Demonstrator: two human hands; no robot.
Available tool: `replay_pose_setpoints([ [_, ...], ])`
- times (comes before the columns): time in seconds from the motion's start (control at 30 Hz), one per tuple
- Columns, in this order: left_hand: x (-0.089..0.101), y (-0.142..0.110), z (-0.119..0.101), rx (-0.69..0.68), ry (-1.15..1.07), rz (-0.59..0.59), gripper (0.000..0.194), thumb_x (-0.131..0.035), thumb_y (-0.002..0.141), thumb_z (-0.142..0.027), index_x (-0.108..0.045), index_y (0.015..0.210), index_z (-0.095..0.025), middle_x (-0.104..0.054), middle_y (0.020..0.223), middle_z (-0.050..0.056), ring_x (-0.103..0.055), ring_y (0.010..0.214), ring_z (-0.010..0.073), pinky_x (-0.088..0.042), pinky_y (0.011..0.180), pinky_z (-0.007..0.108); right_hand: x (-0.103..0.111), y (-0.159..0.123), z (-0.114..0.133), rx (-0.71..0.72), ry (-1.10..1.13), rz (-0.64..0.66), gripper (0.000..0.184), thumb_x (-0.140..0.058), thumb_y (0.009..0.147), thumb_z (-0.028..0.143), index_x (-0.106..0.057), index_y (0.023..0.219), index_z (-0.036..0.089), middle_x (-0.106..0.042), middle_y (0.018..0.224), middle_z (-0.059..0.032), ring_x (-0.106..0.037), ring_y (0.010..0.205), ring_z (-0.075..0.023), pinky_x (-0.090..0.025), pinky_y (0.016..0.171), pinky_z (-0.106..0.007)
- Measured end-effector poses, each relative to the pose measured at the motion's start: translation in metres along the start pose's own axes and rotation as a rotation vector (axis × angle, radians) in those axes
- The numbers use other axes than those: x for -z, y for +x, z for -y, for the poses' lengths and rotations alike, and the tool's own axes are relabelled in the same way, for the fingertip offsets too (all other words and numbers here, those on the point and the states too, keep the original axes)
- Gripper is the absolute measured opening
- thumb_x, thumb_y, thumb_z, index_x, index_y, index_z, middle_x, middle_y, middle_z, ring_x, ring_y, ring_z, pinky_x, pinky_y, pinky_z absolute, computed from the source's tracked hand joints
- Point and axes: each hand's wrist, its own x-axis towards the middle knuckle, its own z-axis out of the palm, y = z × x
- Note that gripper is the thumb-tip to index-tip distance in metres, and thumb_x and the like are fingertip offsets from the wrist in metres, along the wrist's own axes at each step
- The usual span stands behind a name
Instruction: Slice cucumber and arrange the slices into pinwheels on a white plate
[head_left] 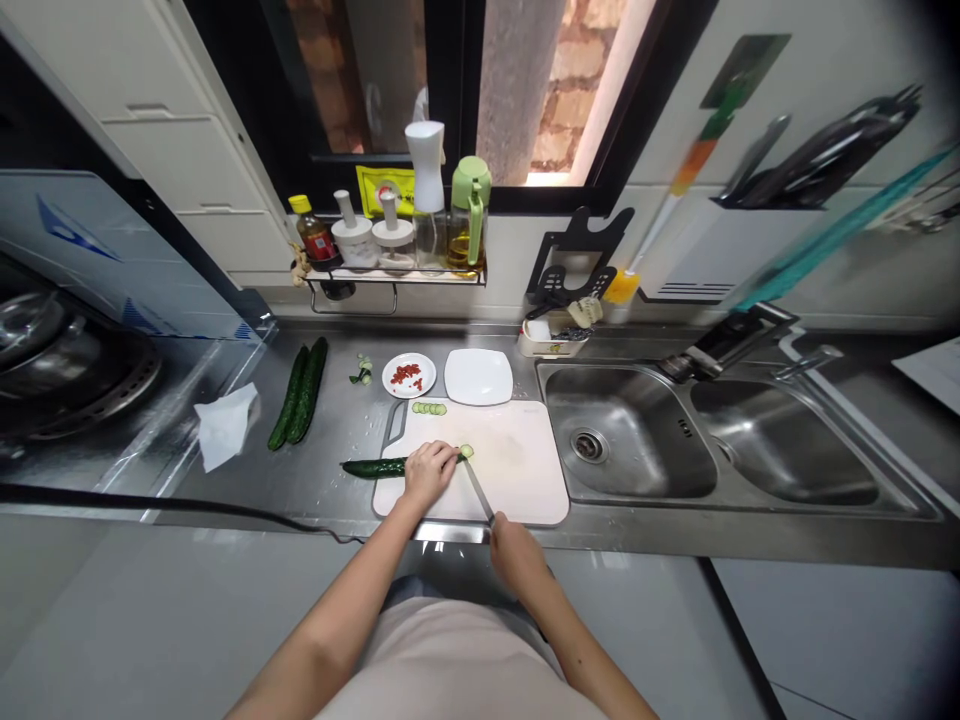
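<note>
A dark green cucumber (379,468) lies across the left half of a white cutting board (525,470), its tail reaching past the board's edge. My left hand (429,472) is closed over its right part, holding it down. In my right hand (517,555) is the handle of a knife (478,488), whose blade meets the cucumber's cut end beside my left fingertips. One pale slice (466,451) sits at that end by the blade. Several cucumber slices (429,408) form an overlapping row at the board's upper left.
Behind the board stand a plate of red chopped pieces (407,394) and a white square plate (478,378). Two whole cucumbers (298,392), green scraps (363,372) and a paper towel (227,425) lie left. A double sink (637,440) is right; a bottle rack (397,275) hangs above.
</note>
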Motion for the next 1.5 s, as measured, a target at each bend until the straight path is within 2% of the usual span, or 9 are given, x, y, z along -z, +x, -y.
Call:
replay_pose_setpoints([
  [0.47, 0.0, 0.0, 0.001, -0.01, -0.007, -0.012, 0.022, -0.048, 0.093, -0.032, -0.069, 0.098, -0.03, -0.068, 0.097, -0.001, -0.057, 0.089, 0.0147, -0.039, 0.075, 0.028, 0.002, -0.007, -0.006, 0.009, 0.004, 0.041, 0.025, -0.036, 0.093, 0.014, -0.056, 0.109, 0.013, -0.069, 0.097, -0.0154, -0.066, 0.095, -0.0268, -0.039, 0.069, -0.03],
  [0.8, 0.001, 0.001, 0.001, 0.015, -0.011, -0.008, 0.021, -0.05, 0.092, -0.032, -0.069, 0.1, -0.03, -0.068, 0.097, 0.001, -0.059, 0.091, 0.0155, -0.041, 0.076, 0.028, 0.01, -0.011, -0.024, -0.009, 0.031, -0.019, 0.024, -0.036, 0.096, 0.022, -0.057, 0.106, 0.016, -0.069, 0.097, -0.0127, -0.066, 0.09, -0.0228, -0.033, 0.065, -0.027],
  [1.17, 0.008, 0.004, -0.004, 0.076, -0.055, 0.057, 0.023, -0.052, 0.089, -0.038, -0.067, 0.103, -0.029, -0.068, 0.103, 0.001, -0.06, 0.095, 0.0169, -0.04, 0.086, 0.03, 0.018, 0.026, -0.043, -0.093, 0.078, -0.132, 0.027, -0.033, 0.095, 0.022, -0.056, 0.107, 0.014, -0.069, 0.096, -0.0139, -0.065, 0.089, -0.0213, -0.034, 0.069, -0.027],
  [1.33, 0.007, 0.008, -0.012, 0.096, 0.008, 0.082, 0.026, -0.056, 0.085, -0.039, -0.066, 0.107, -0.03, -0.067, 0.104, 0.003, -0.058, 0.099, 0.0198, -0.031, 0.1, 0.038, 0.018, 0.035, -0.042, -0.118, 0.082, -0.119, 0.029, -0.033, 0.095, 0.023, -0.057, 0.109, 0.014, -0.068, 0.1, -0.0138, -0.064, 0.092, -0.0208, -0.036, 0.071, -0.027],
  [1.5, -0.002, 0.017, -0.023, 0.09, 0.071, 0.109, 0.029, -0.053, 0.085, -0.037, -0.065, 0.111, -0.029, -0.065, 0.106, 0.006, -0.055, 0.103, 0.0238, -0.026, 0.102, 0.044, 0.022, 0.038, -0.041, -0.116, 0.095, -0.087, 0.03, -0.031, 0.094, 0.023, -0.056, 0.109, 0.015, -0.067, 0.103, -0.0141, -0.063, 0.095, -0.0219, -0.038, 0.071, -0.028],
])
